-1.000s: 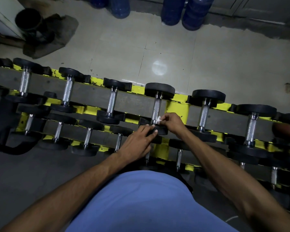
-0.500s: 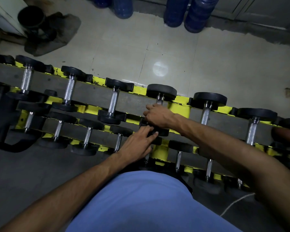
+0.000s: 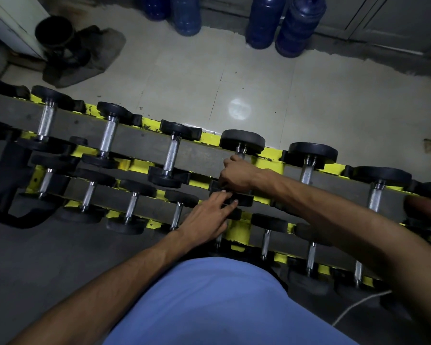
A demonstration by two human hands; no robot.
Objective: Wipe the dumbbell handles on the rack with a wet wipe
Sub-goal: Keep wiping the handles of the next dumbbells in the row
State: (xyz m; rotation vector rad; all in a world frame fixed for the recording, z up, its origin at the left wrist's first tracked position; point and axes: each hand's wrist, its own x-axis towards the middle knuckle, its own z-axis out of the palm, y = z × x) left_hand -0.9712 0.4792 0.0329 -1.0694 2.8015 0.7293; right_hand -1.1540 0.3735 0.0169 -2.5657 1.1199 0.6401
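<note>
A yellow and grey rack (image 3: 139,143) holds two rows of black-headed dumbbells with chrome handles. My right hand (image 3: 237,174) is curled round the handle of the middle top-row dumbbell (image 3: 243,140), just below its far head. That hand covers the handle almost completely, and no wet wipe shows. My left hand (image 3: 207,217) lies with straight fingers on the same dumbbell's near black head (image 3: 244,199).
Other top-row dumbbells sit to the left (image 3: 171,155) and right (image 3: 307,168). Behind the rack on the tiled floor stand blue water jugs (image 3: 266,21), a black bucket (image 3: 54,33) and a grey mat (image 3: 97,53). A white cord (image 3: 358,305) trails at lower right.
My right hand slid up the handle from its near end toward the far head. The white wipe it pinched a second ago is now hidden under it. My left hand stayed put.
</note>
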